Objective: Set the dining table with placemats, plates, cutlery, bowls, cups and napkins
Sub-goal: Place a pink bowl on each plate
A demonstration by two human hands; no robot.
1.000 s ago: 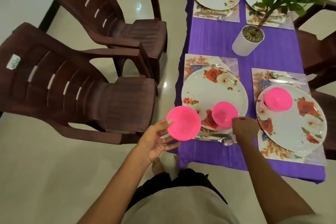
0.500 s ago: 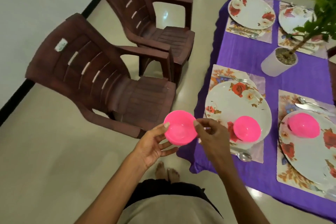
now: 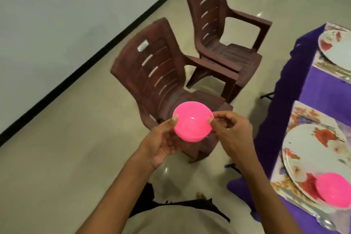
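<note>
- Bowl [image 3: 192,121] of bright pink plastic sits between both hands, held in the air in front of the person, its open side facing up toward the camera.
- Left hand [image 3: 161,145] cradles it from the left and below, thumb tip on the left rim, fingers curled under the bowl's near side.
- Right hand [image 3: 232,133] pinches the right rim, thumb tip on the inner edge, the other fingers bent behind the wall.
- The bowl hangs over the floor, left of the table and well apart from it, with the seat of the near brown chair [image 3: 161,89] behind it.
- A second brown chair [image 3: 224,34] stands just beyond the first, farther from the person, both with slatted backs and armrests.
- At the right edge lies the table under a purple cloth [image 3: 321,85], its corner hanging down near the person's right forearm.
- On the near setting a floral placemat [image 3: 303,116] carries a white plate with red flowers [image 3: 311,156].
- Another pink bowl [image 3: 333,189] rests on the near part of that plate, partly cut off by the right edge of the view.
- Cutlery [image 3: 321,218] lies along the near side of that placemat; the pieces are too blurred to tell apart.
- Farther along the table a second floral plate [image 3: 336,49] sits on its own placemat, mostly out of view.
- A pale wall with a black skirting line runs across the upper left.
</note>
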